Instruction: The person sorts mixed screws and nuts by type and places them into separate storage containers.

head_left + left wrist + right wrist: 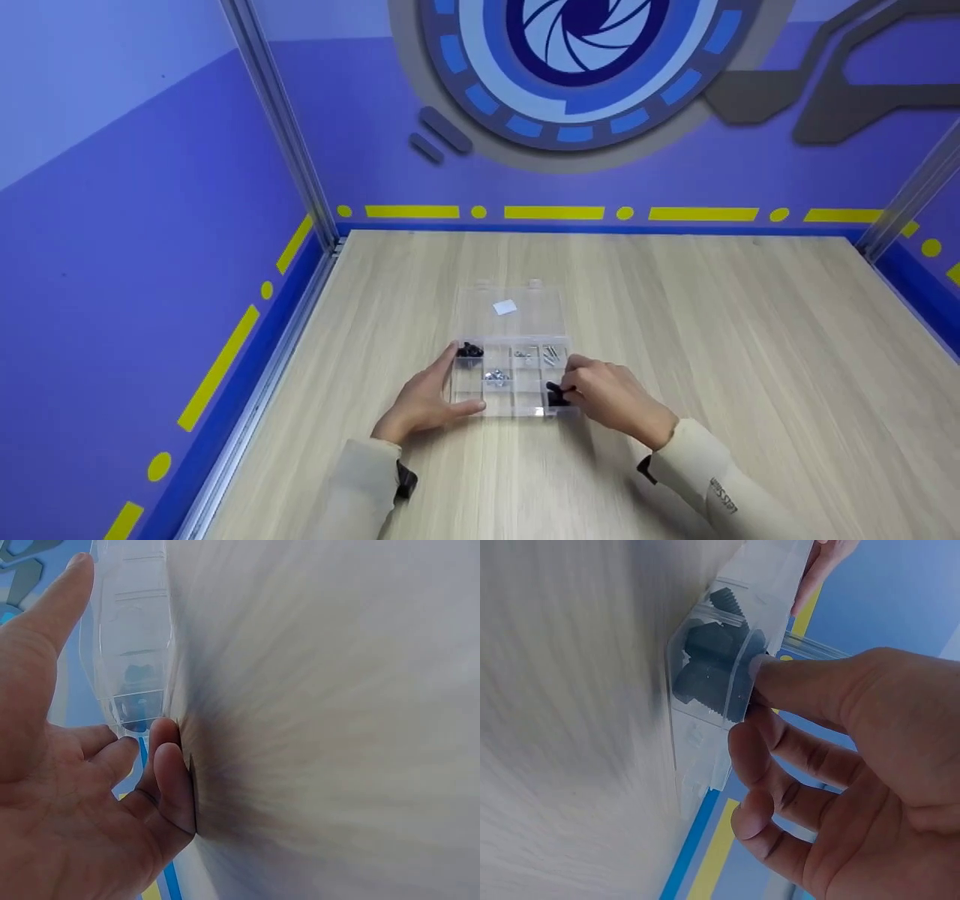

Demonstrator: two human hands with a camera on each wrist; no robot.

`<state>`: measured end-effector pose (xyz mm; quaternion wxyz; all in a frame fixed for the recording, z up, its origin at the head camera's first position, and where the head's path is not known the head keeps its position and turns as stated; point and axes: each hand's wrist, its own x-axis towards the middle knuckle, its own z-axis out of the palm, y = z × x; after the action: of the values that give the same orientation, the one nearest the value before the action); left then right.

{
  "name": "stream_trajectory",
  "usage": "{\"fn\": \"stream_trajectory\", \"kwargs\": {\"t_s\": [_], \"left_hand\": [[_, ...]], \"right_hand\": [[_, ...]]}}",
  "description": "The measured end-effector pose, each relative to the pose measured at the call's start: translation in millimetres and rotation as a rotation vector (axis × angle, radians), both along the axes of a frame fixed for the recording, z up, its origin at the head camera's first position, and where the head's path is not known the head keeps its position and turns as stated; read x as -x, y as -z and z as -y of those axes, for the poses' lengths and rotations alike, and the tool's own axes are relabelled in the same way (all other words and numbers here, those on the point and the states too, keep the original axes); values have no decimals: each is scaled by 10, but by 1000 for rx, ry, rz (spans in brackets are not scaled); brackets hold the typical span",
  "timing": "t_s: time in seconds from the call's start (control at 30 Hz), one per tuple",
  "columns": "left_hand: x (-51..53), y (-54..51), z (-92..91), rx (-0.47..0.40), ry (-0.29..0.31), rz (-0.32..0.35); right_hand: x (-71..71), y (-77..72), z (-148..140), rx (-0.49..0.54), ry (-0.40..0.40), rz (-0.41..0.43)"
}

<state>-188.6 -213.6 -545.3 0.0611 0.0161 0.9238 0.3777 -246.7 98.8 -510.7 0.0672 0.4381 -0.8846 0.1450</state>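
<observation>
A clear plastic compartment box (498, 406) lies on the table with its lid (480, 311) open to the back. My left hand (421, 401) holds the box at its left side, thumb along the front and fingers at the side. At the front right compartment, my right hand (616, 396) pinches a black piece (554, 388) between thumb and forefinger; the other fingers curl loosely. More black pieces (709, 664), some with ridged edges, fill that compartment. Small dark parts (470, 350) sit in the back left compartment. The pinched piece's far end is hidden.
Silver screws (550, 355) and small metal parts (496, 377) occupy other compartments. A white label (505, 307) is on the lid. The wooden tabletop (750, 337) is bounded by blue walls (600, 187) and a metal frame rail (247, 420) at the left.
</observation>
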Motion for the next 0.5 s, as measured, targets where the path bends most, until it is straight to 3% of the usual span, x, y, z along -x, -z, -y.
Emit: {"fn": "stream_trajectory", "kwargs": {"t_s": [0.5], "left_hand": [[3, -21, 10, -7, 0, 10]], "right_hand": [[10, 9, -49, 48, 13, 15]]}}
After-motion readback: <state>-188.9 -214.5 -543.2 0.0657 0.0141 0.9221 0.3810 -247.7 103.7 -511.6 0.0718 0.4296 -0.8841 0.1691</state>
